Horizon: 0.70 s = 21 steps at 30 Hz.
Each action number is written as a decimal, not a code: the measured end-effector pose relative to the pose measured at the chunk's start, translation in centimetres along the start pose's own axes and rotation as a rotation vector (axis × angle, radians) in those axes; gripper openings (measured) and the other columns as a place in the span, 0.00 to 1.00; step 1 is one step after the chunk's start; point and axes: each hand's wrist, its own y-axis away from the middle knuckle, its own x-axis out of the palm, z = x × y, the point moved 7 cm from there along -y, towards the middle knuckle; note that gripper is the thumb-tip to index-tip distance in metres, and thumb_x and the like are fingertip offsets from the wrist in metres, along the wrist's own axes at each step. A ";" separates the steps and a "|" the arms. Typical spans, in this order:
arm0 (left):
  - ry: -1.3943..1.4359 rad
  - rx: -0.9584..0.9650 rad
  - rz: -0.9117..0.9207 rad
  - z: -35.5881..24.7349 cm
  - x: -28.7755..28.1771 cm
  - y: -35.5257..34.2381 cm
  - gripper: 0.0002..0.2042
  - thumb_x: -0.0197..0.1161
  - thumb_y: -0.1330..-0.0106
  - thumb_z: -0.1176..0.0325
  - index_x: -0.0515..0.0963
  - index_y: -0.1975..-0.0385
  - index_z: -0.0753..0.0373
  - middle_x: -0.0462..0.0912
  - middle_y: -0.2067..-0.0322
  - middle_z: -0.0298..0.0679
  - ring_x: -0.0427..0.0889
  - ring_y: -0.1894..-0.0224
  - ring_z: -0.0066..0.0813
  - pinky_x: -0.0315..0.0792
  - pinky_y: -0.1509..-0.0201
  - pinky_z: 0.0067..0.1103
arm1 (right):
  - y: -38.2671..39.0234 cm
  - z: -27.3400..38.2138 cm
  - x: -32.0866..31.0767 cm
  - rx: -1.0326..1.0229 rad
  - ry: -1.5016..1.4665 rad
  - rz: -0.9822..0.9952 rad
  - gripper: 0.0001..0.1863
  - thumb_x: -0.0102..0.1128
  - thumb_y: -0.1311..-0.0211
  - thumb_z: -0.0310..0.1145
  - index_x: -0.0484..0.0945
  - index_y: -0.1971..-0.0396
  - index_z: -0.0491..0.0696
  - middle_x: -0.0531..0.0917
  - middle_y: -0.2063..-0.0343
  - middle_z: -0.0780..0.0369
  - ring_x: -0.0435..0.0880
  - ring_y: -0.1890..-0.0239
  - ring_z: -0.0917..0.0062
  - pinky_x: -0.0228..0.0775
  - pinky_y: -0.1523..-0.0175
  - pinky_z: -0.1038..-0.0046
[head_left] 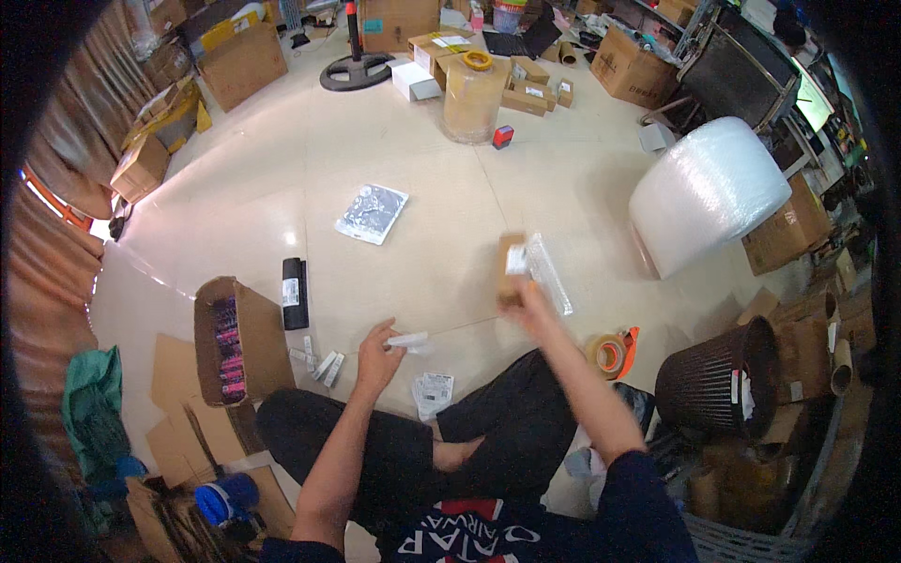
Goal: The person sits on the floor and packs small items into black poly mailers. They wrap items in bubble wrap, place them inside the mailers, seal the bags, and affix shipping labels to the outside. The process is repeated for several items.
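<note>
I sit cross-legged on the pale tiled floor. My left hand, held over my left knee, is closed on a small white strip that sticks out to the right. Out in front, my right hand grips the near end of a narrow brown cardboard box with a white label; hand and box are slightly blurred. Right beside that box lies a flattened clear bubble-wrap sleeve. A crumpled printed slip rests between my legs. Several small white boxes lie by my left knee.
An open carton of pink-and-black packs stands at left, beside a black roll. A clear-bagged dark item lies ahead. Rightward are a tape dispenser, a dark ribbed bin and a large bubble-wrap roll.
</note>
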 end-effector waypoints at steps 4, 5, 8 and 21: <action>-0.004 -0.003 0.017 0.1 0.4 1.2 0.12 0.72 0.38 0.77 0.86 0.55 0.68 0.82 0.35 0.47 0.86 0.39 0.44 0.87 0.43 0.34 | -4.7 22.1 -1.0 -0.702 0.069 -0.076 0.49 0.69 0.30 0.59 0.61 0.23 0.39 0.75 0.31 0.49 0.77 0.30 0.62 0.72 0.29 0.55; -0.009 -0.046 0.030 0.4 0.5 1.4 0.12 0.71 0.38 0.77 0.86 0.54 0.68 0.83 0.36 0.46 0.86 0.39 0.43 0.87 0.43 0.33 | -5.5 25.3 -1.3 -0.728 0.104 -0.166 0.51 0.69 0.30 0.59 0.58 0.22 0.38 0.73 0.28 0.46 0.74 0.27 0.60 0.67 0.25 0.55; 0.040 -0.069 0.021 0.7 0.7 2.0 0.12 0.70 0.34 0.76 0.86 0.51 0.68 0.88 0.45 0.45 0.89 0.44 0.38 0.86 0.44 0.30 | -5.5 28.8 -0.1 -0.799 0.459 -0.252 0.44 0.70 0.28 0.50 0.62 0.24 0.39 0.76 0.30 0.49 0.77 0.30 0.61 0.68 0.26 0.60; 0.464 -0.110 0.345 -7.6 13.3 3.4 0.13 0.63 0.26 0.71 0.84 0.45 0.66 0.90 0.59 0.41 0.88 0.54 0.26 0.80 0.46 0.25 | 14.5 2.1 4.1 -0.650 0.942 0.193 0.15 0.61 0.23 0.29 0.79 0.41 0.46 0.85 0.52 0.59 0.85 0.49 0.74 0.78 0.44 0.67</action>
